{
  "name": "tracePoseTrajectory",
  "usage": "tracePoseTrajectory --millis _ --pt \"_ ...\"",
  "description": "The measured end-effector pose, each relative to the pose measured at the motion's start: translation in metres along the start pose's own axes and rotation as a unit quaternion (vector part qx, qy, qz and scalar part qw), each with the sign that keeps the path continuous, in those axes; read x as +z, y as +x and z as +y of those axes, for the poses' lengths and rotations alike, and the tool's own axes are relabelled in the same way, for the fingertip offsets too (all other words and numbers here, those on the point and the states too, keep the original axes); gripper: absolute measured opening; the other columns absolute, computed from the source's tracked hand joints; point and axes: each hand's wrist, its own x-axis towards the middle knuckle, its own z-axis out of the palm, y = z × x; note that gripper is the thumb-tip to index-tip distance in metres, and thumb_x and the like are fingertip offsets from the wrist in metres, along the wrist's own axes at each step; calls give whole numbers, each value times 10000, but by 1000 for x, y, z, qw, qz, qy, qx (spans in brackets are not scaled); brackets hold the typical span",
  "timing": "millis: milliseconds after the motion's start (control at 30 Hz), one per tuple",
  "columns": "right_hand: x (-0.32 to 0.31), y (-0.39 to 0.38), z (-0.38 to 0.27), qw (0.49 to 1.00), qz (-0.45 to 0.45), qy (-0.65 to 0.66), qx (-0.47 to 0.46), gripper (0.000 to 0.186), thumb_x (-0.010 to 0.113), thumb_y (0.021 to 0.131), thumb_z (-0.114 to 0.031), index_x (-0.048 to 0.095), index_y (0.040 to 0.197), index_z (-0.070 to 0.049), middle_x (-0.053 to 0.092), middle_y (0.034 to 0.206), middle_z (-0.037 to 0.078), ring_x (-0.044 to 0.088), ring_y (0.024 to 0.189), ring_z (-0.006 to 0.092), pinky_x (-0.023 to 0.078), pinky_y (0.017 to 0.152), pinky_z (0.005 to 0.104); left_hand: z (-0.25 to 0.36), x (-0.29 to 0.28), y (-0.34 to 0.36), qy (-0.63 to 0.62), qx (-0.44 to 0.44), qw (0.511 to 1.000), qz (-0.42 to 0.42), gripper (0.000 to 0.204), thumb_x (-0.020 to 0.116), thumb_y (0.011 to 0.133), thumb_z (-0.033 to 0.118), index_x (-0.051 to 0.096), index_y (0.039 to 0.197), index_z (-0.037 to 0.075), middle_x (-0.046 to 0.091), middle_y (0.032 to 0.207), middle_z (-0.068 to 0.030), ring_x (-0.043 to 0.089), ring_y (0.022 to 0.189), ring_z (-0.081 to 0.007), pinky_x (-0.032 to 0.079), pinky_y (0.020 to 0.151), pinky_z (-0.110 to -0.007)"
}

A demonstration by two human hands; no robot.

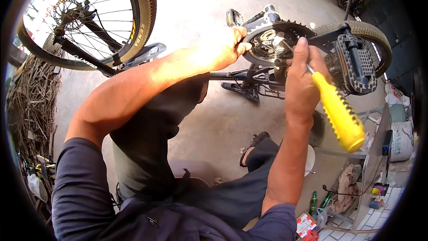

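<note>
The bicycle's toothed chainring (267,53) is at upper centre, beside a crank arm with a black pedal (356,62). My left hand (229,44) grips the left edge of the chainring, thumb and fingers curled at its rim. My right hand (303,80) is closed on a screwdriver, whose yellow handle (339,114) sticks out below my fingers toward the lower right. Its thin metal shaft points up to the chainring, where I cannot make out whether the tip touches.
A bicycle wheel (142,18) stands at upper left, above a pile of sticks (33,98). The rear wheel (383,49) is behind the pedal. At right are a metal-framed stand (374,147), sacks (401,138), green bottles (313,203) and cloth. My legs are below on the concrete floor (209,138).
</note>
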Motion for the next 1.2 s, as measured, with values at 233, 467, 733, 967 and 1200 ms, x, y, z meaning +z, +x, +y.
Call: tracePoseTrajectory --millis 233,467,733,967,1200 --pt "-4 7 -3 960 -41 226 158 433 524 1002 -335 646 921 73 655 734 97 647 616 134 537 531 249 -8 6 1 -5 19 999 25 228 608 930 265 606 1005 50 635 776 -191 632 775 -367 490 701 -449" --pt "2 3 9 940 -13 298 164 401 563 989 -307 642 810 42 590 610 32 585 538 93 483 498 229 -9 13 1 -36 27 998 36 247 591 956 274 630 1066 55 619 703 -98 592 666 -223 481 639 -370" --pt "-4 6 16 930 -32 331 158 296 629 957 -276 662 860 2 643 754 45 609 624 84 501 584 196 -23 25 3 -60 23 997 47 262 581 979 251 631 1113 31 609 723 -22 527 632 -113 473 612 -298" --pt "-24 4 5 917 -122 317 211 114 679 880 -73 671 987 -37 661 848 18 595 693 66 515 672 197 -32 30 7 -63 43 996 42 248 585 975 238 618 1129 47 610 726 -35 541 630 -120 474 625 -301" --pt "-17 2 1 944 -46 303 124 150 668 914 -94 643 1014 15 669 860 59 631 750 104 520 712 218 -18 20 0 -27 25 998 50 229 574 971 270 623 1074 71 612 669 -88 615 637 -190 487 635 -356"
